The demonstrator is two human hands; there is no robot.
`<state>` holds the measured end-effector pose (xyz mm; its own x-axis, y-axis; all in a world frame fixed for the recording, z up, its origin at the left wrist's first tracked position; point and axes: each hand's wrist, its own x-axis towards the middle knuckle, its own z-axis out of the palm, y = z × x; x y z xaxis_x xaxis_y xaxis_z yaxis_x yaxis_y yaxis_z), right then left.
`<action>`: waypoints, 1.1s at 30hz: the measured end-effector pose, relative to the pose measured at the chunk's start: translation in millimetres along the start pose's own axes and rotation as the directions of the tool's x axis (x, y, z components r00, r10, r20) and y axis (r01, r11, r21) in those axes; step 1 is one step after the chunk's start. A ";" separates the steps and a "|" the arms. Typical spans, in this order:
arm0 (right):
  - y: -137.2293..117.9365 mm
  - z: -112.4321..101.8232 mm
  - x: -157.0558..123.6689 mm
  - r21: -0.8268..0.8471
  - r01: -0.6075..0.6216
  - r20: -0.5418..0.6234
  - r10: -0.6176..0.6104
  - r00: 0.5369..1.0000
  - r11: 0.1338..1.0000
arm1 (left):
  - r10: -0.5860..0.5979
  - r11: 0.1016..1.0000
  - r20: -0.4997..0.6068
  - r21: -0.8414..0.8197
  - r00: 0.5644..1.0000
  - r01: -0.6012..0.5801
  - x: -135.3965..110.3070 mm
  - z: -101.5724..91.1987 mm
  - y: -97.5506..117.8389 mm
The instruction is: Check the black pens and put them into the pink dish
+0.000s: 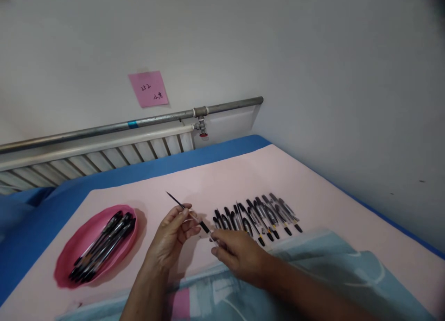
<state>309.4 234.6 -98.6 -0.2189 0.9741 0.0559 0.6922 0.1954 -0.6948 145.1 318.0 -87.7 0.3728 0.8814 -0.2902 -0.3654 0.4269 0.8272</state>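
A slim pen (204, 226) slants between my two hands above the pink sheet. Its thin dark end points up and left, and a black section shows near my right hand. My left hand (170, 235) pinches the thin part between thumb and fingertips, the other fingers curled loosely. With thumb and fingers closed, my right hand (239, 254) grips the lower, see-through end, partly hiding it. Whether the pen is one piece or two parts, I cannot tell. Just beyond my right hand lie several clear pens (259, 214) with black ends, side by side in a row.
To the left, a pink oval basket (62, 256) holds several black-capped pens (104, 247). The pink sheet (167, 173) covers a blue surface (31, 247). Light-blue cloth (313, 251) lies along the near side. A radiator (139, 152) and metal pipe (156, 117) run along the wall.
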 end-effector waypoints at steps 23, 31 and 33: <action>6.6 3.8 -1.3 -0.163 0.015 0.040 -0.008 0.999 0.987 | 0.063 0.982 -0.045 0.179 0.997 -0.054 0.5 1.8 -4.3; 7.3 1.8 -1.0 -0.073 -0.005 0.029 0.008 1.000 0.997 | 0.068 0.982 0.007 0.174 0.998 -0.068 1.9 0.2 -3.4; 7.1 1.6 -0.9 -0.052 -0.019 0.028 0.021 0.999 0.998 | 0.064 0.982 0.015 0.175 0.998 -0.066 1.3 0.2 -2.2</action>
<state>313.3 234.9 -104.8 -0.2237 0.9744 0.0211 0.7311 0.1821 -0.6575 146.5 318.2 -89.8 0.3617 0.9037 -0.2292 -0.2346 0.3261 0.9158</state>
